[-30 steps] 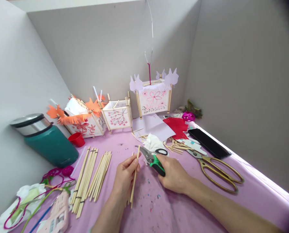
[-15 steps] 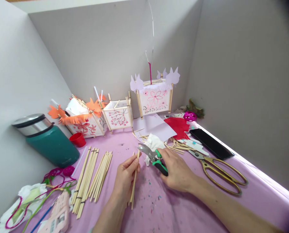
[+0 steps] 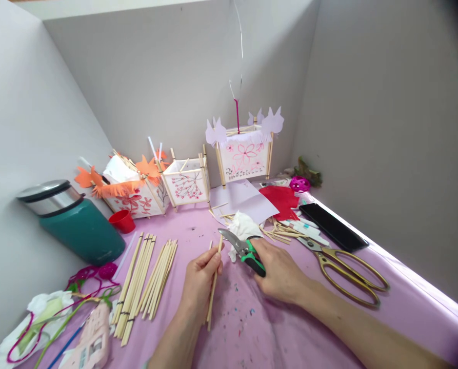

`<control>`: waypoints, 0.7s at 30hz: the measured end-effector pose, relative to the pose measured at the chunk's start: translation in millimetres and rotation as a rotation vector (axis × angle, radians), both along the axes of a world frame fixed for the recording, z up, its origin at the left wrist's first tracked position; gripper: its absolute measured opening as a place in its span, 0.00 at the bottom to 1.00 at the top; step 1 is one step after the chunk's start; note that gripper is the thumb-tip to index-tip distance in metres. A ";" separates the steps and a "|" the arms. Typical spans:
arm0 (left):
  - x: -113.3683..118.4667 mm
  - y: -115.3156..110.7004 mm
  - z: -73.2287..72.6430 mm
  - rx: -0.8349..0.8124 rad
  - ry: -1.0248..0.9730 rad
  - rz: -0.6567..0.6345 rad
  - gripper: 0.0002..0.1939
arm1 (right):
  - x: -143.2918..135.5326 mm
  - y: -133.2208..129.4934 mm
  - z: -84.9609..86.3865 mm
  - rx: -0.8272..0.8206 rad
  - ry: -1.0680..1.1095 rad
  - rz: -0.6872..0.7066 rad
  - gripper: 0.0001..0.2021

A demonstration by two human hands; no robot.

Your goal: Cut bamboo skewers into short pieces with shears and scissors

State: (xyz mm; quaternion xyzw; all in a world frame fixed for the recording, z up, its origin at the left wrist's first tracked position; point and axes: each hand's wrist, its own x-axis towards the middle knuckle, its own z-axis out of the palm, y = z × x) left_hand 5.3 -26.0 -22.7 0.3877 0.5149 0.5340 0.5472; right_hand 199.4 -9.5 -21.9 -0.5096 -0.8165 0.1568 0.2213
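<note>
Right fingers half-hidden around pruners

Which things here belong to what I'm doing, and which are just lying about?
In the job:
stick in your left hand
cutters in your right hand
probably the laid-out sticks

Apparently just lying about:
bottle
red cup
phone
scissors

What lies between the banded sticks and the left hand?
In the head view, the unbanded sticks, then purple cloth, lie between the banded sticks and the left hand.
</note>
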 end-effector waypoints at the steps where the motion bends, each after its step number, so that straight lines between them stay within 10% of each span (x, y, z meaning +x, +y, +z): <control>1: -0.3 -0.2 -0.2 -0.007 -0.001 -0.005 0.20 | 0.1 0.2 0.3 0.000 0.001 0.000 0.15; 11: 0.4 2.4 1.0 -0.030 -0.066 -0.008 0.22 | -2.1 1.8 -1.6 0.071 -0.025 0.017 0.32; 21: 0.0 2.3 -4.0 0.018 0.071 0.020 0.23 | -1.4 -3.0 3.7 0.008 -0.048 0.010 0.23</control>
